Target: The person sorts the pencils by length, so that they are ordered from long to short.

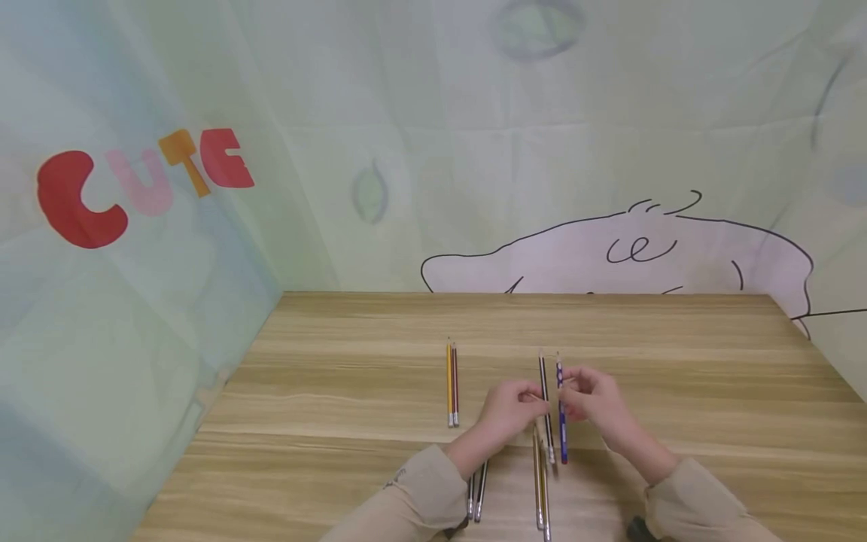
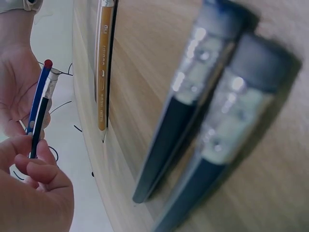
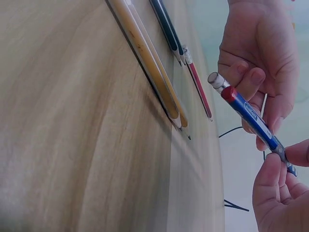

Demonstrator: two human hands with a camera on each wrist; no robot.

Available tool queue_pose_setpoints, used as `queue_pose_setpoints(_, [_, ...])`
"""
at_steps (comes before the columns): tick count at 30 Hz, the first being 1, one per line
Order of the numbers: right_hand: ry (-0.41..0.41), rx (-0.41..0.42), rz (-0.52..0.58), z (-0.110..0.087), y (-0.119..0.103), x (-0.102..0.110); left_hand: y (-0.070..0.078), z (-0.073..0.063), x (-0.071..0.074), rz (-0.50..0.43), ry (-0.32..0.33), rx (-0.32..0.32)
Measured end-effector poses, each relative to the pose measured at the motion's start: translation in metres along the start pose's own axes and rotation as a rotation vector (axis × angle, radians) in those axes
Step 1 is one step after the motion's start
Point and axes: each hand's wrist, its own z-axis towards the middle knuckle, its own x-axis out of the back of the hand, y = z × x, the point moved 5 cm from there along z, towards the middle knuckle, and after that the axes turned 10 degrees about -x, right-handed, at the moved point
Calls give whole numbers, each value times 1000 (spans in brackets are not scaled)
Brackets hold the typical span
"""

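Above the table, my left hand [image 1: 509, 412] pinches a black pencil [image 1: 549, 436] with a pale eraser end. Beside it my right hand [image 1: 599, 400] pinches a blue pencil [image 1: 563, 440] with a red end. Both pencils are held side by side, tips away from me and eraser ends towards me. In the right wrist view the blue pencil [image 3: 255, 118] overlaps most of the black one, leaving its eraser end [image 3: 215, 79] showing. The left wrist view has the fingers [image 2: 41, 169] gripping the black pencil [image 2: 45, 99] next to the blue one [image 2: 37, 96].
A yellow pencil [image 1: 450, 388] and a dark red pencil [image 1: 456, 391] lie together at the middle left of the wooden table [image 1: 325, 354]. Two dark pencils [image 1: 480, 493] lie partly behind my left sleeve. Gold-brown pencils [image 1: 539, 485] lie beneath the held ones.
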Motion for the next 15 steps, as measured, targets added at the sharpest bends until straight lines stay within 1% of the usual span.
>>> queue_pose_setpoints(9, [-23,11,-17,1,3,-2,-2,-1,0,7,-7,24])
queue_pose_setpoints(15, [-31,5,-20,2,5,-4,-2,-1,0,14,-11,26])
